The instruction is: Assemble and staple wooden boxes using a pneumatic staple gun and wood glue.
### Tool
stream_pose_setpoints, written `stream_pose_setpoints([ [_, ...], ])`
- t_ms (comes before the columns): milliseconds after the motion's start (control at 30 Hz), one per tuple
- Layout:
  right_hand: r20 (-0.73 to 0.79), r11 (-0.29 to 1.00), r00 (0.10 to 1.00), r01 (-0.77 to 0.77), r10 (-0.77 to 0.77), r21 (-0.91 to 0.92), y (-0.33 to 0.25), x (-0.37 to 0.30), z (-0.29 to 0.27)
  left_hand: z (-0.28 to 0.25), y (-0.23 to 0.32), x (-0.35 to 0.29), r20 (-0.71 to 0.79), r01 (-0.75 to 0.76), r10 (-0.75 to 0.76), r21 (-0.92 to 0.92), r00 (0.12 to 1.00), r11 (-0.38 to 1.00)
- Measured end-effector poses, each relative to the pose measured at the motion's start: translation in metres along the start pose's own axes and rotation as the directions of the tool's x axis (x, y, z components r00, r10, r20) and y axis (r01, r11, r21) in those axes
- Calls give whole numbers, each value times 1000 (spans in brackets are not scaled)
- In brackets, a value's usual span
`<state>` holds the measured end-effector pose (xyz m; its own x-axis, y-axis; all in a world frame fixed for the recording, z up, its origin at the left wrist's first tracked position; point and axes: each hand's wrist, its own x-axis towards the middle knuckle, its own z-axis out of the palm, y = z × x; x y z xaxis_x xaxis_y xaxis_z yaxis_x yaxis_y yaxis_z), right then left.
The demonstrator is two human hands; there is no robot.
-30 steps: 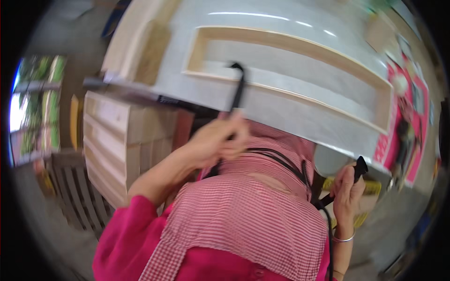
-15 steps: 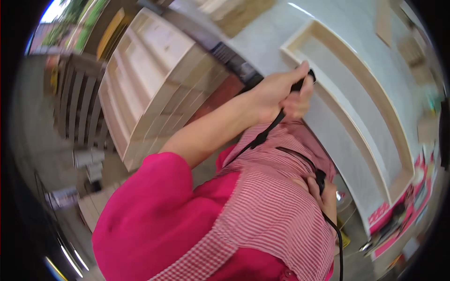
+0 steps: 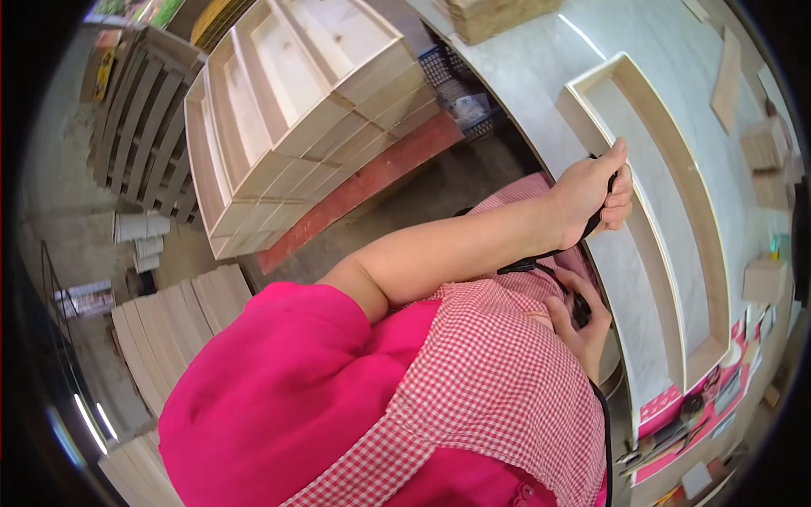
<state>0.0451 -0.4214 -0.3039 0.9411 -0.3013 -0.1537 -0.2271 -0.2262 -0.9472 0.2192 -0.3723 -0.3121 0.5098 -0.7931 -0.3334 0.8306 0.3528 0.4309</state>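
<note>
Right of centre in the frame, my left hand (image 3: 585, 199) clamps a black strap (image 3: 595, 222); just below, my right hand (image 3: 591, 336) curls around a dark object (image 3: 580, 310).

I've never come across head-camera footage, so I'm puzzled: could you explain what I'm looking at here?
There's no machine: these are a person's two bare hands, seen from a wide fisheye camera worn on the head, looking down. That lens makes straight edges bend. The left hand is closed around a black strap. The right hand, near the waist, holds a small dark object, too hidden to identify. On the pale table lies a long, narrow wooden frame. Left of the table in the picture is a stack of wooden frames.
</note>
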Motion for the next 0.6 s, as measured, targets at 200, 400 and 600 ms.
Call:
stream_pose_setpoints([
  [200,188,982,969,-178,162,70,1,-2,0,25,-40,-3,46,-70,61,230,997,971],
  [400,161,946,977,-183,143,266,-1,-7,12,35,-52,-8,220,17,-99,345,971,938],
  [600,56,972,981,-191,185,137,6,-11,14,14,-34,-22,108,-70,33,362,994,930],
])
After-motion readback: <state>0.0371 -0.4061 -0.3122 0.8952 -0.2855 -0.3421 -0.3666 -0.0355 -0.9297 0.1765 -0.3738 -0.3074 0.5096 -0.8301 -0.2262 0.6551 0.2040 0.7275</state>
